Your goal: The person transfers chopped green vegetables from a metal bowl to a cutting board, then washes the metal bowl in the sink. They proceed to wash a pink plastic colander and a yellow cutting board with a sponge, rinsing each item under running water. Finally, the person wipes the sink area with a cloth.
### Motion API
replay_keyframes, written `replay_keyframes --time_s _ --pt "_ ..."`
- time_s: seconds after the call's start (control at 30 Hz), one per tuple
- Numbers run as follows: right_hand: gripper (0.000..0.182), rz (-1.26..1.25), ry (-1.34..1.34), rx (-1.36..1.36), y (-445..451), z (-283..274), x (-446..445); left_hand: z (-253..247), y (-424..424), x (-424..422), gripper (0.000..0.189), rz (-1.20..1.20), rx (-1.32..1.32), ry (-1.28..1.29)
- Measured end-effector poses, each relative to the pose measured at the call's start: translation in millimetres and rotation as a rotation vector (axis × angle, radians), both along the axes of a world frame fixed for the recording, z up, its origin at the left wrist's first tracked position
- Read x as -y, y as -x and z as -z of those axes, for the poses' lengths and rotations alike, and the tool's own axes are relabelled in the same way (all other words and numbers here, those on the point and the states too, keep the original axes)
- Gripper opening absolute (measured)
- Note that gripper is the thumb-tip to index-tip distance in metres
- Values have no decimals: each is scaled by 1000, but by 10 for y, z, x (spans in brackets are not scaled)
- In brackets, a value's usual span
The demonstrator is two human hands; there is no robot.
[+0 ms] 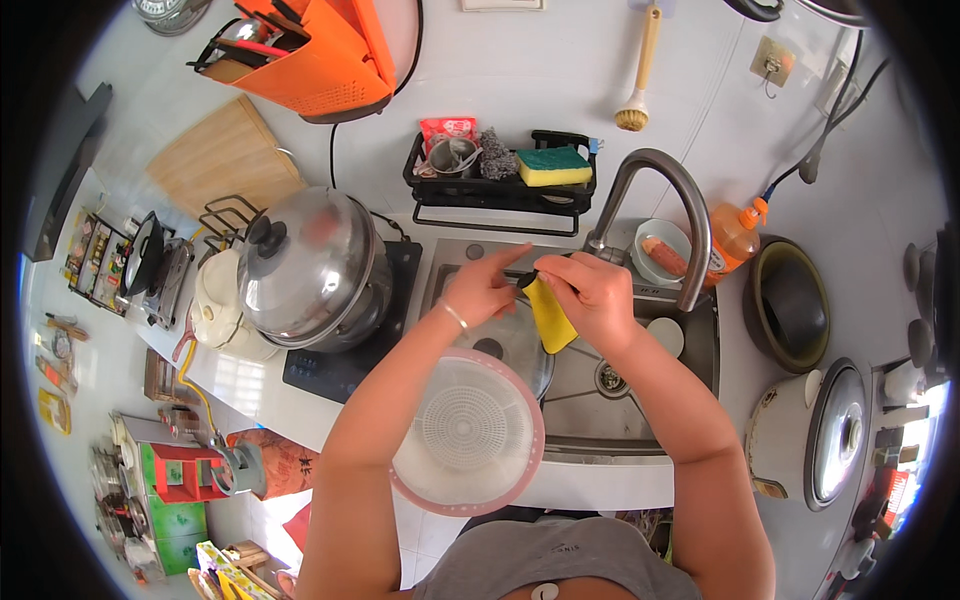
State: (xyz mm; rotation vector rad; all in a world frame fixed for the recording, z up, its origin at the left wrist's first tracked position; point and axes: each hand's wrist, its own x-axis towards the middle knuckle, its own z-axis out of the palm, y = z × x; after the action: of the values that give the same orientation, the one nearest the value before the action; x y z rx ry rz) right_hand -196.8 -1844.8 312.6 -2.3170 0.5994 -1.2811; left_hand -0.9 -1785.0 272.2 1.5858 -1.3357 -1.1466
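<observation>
My right hand [592, 292] pinches the top of a yellow cloth or pad with a dark edge [551, 319], which hangs over the sink. Close beside it on the left is my left hand [487, 285], its index finger stretched towards the right hand and the other fingers bent; whether it touches the dark edge I cannot tell. Below my hands a pink-rimmed colander [469, 431] lies over the sink's front left edge. Behind it in the stainless steel sink [589, 427] a round lid with a dark knob shows in part.
A curved faucet [697, 225] arches over the sink's right side. A lidded steel pot [311, 262] stands on the black cooktop at left. Behind hangs a black rack [495, 196] with a sponge [553, 166]. An orange soap bottle [731, 240] and brown bowls [787, 300] are at right.
</observation>
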Motion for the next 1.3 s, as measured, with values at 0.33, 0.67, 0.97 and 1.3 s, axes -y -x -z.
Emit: replay_keyframes --time_s 0.33,0.67,0.97,1.3 --pt "21 -88 -1088 353 141 -76 124 -167 -143 -262 19 -508 -239 378" --pt "55 47 310 -357 -388 253 527 -197 -545 166 40 -193 795 793" --pt "18 -41 324 -72 -297 217 636 -336 -519 373 34 -32 1179 200" --pt "35 169 297 -885 805 1266 1653 -286 5 -737 20 -177 686 509"
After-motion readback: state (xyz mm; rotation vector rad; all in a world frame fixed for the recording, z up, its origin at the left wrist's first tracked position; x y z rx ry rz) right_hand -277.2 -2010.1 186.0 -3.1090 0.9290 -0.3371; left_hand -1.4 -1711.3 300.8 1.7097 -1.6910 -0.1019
